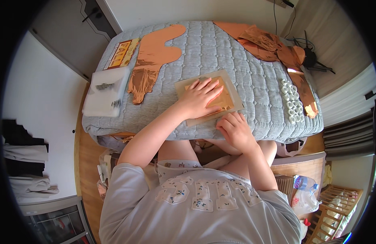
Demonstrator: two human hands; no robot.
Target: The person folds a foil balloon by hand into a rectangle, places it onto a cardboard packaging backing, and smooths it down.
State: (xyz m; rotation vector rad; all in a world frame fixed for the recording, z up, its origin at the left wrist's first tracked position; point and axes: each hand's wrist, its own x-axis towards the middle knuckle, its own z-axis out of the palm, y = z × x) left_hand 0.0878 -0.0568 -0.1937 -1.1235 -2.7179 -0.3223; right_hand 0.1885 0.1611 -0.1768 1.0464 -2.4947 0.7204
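A clear, flat plastic bag [234,90] lies at a slant on the quilted bed, near its front edge. Inside or under the film is a folded piece of shiny copper-coloured foil [224,100]; I cannot tell which. My left hand [198,101] rests flat on it with the fingers spread. At the bag's near right corner, my right hand [236,129] is closed with its fingers curled. Its fingertips are hidden, so whatever they pinch does not show.
Copper foil balloons lie flat at the left [155,51] and crumpled at the far right [261,42]. A stack of clear bags [102,95] sits by a printed card [122,53] on the left. Several small white rolls [293,101] line the right side, near a black router [312,59].
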